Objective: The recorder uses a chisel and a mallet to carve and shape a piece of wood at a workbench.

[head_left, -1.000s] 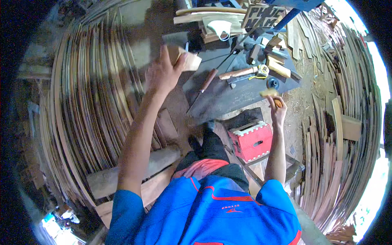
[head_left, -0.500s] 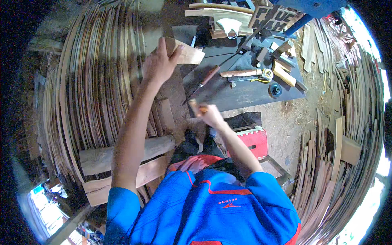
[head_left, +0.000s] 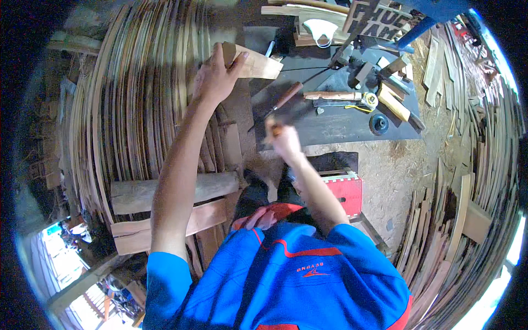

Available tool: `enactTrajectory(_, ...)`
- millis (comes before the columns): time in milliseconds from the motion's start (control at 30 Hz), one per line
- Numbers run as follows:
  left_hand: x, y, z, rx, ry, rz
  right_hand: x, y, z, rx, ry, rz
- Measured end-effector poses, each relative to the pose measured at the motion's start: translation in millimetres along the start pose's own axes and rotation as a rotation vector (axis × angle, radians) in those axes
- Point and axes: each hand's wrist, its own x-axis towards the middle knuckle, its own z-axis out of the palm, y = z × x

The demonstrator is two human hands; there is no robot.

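Note:
My left hand is raised at the far left of the dark work table, closed around the end of a pale wooden block. My right hand, smeared by motion, is closed on a blurred tool with an orange and wood-coloured part; its kind I cannot make out. It hovers over the table's near left edge, apart from the block. Between the two hands lies a slim tool with a brown handle, its thin metal shaft pointing toward my right hand.
On the dark table lie a tape measure, a wood strip, a round dark disc and several wood pieces. A white face mask rests at the back. Stacked boards line the left; a red stool stands near me.
My right hand has moved slightly away from my body with its tool. My left hand still grips the wooden block. The whole view has shifted a little.

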Motion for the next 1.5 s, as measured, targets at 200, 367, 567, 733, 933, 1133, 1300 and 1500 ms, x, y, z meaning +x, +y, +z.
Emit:
enactTrajectory(200, 2.5, -5.0, 10.9, -0.045, 0.101, 0.104, -43.2, -37.0, -7.8, 0.274, -0.217, -0.154)
enactTrajectory(367, -5.9, -0.9, 9.7, -0.017, 0.142, 0.102, -45.4, 45.8, -135.0, 0.298, 0.090, 0.107)
enactTrajectory(567, -4.5, 7.5, 8.4, -0.044, 0.080, 0.089, -26.3, 121.1, -262.7, -0.090, 0.433, -0.044)
enactTrajectory(733, -1.4, 33.0, 1.4, -0.008, -0.020, 0.069, -7.6, 105.4, -214.8, -0.493, 0.204, -0.139)
enactTrajectory(933, 6.1, 29.1, 8.6, 0.002, -0.023, 0.134, -42.7, -18.7, -89.0, -0.379, -0.317, -0.063)
enactTrajectory(1133, 14.0, 45.0, 0.6, -0.030, -0.097, 0.123, -60.3, -29.3, -21.8, -0.046, -0.216, -0.341)
enactTrajectory(1300, 8.5, 27.0, 9.2, -0.080, 0.021, 0.134, -48.4, 20.2, -154.2, -0.293, 0.169, -0.088)
enactTrajectory(1500, 11.9, 31.7, 6.1, -0.066, -0.036, 0.131, -16.8, 54.9, -149.1, -0.491, 0.176, 0.039)
